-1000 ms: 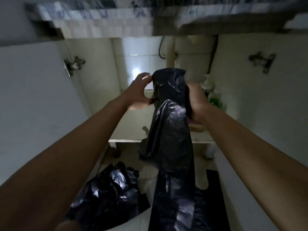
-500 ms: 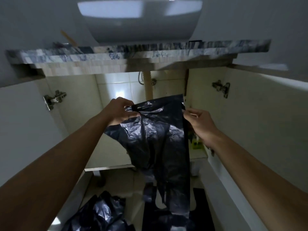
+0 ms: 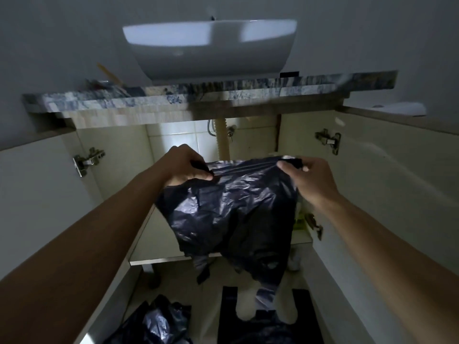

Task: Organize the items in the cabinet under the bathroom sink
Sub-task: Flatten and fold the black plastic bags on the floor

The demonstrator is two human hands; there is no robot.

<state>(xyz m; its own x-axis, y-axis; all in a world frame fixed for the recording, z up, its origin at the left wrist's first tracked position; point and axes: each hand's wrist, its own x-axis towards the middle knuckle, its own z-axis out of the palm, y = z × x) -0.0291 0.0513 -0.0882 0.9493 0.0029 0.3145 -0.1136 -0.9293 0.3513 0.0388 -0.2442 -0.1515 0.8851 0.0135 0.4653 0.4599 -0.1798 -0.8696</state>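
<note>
Head view.

- Bag [image 3: 236, 212]: black plastic, creased. It is held spread in the air before the open cabinet [image 3: 154, 237], top edge stretched between both hands, handles dangling below the cabinet floor's front edge.
- Left hand [image 3: 185, 166]: thumb and fingers pinch the bag's top left corner.
- Right hand [image 3: 311, 178]: pinches the bag's top right corner.
- Second bag [image 3: 159, 321]: black, bunched on the room floor, lower left.
- Third bag [image 3: 228, 314]: black, flat on the room floor beneath the held one.
- Counter [image 3: 323, 83]: marbled, above the cabinet, white sink [image 3: 211, 50] on it.
- Pipe [image 3: 221, 140]: at the cabinet's back.
</note>
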